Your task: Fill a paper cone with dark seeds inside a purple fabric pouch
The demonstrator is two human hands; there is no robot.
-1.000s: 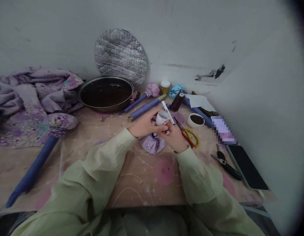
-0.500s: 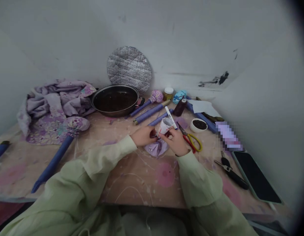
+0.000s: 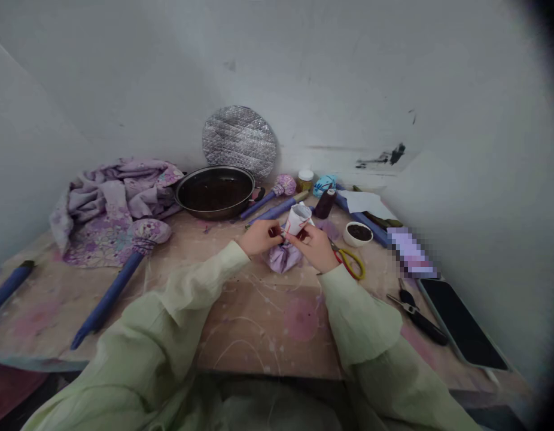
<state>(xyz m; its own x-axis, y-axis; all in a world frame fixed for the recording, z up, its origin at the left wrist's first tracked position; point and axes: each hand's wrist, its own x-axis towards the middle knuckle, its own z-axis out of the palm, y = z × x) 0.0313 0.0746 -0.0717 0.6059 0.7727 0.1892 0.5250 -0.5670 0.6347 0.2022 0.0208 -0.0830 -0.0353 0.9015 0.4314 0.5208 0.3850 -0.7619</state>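
Both hands meet over the middle of the table at a white paper tube [image 3: 298, 219] with red marks and an open top. Below it hangs a gathered purple cloth bundle [image 3: 283, 257]. My right hand [image 3: 316, 248] pinches the lower part of the tube from the right, thumb and fingers pressed together. On the other side my left hand [image 3: 260, 238] is closed, its fingertips at the cloth's neck; what they pinch is too small to make out. Scissors [image 3: 351, 262] with red and yellow handles lie just right of my right hand, their blades partly hidden.
Behind stand a black pan [image 3: 215, 194], a dark thread spool [image 3: 325, 204] and a lidded jar [image 3: 304, 180]. Left lie floral cloth [image 3: 119, 197] and a blue-wrapped stick [image 3: 109, 293] with a cloth head. Right are a dark-filled bowl [image 3: 358, 234], pliers [image 3: 418, 320] and a phone [image 3: 463, 323].
The camera has tilted up a little, so the table's things sit lower. Both hands and the paper tube have risen slightly, and the white marker behind the tube is now hidden.
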